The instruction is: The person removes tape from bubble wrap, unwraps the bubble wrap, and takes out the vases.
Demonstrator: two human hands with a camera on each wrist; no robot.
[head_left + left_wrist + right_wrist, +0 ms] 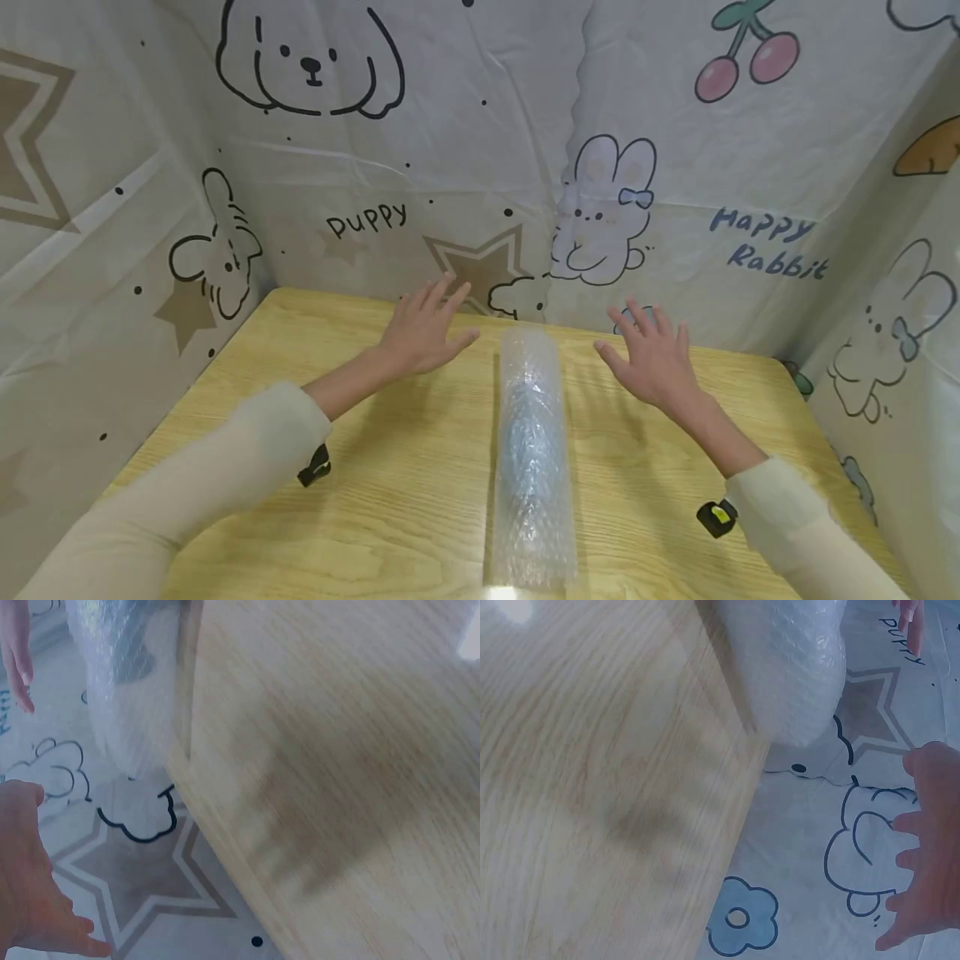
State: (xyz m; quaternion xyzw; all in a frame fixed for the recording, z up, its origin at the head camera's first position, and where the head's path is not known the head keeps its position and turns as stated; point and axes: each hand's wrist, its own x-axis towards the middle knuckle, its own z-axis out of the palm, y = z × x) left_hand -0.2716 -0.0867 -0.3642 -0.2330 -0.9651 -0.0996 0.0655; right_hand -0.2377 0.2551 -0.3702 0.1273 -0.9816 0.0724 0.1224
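Here, a bubble-wrap roll lies on the worktop, lower centre of the head view; left of frame centre the left hand, right the right hand, both spread, apart from it.

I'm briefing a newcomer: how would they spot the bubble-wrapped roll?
Find the wood-grain table, then the gap between the left hand and right hand. The bubble-wrapped roll runs from there toward the camera. Unlike the hands, it is shiny and translucent.
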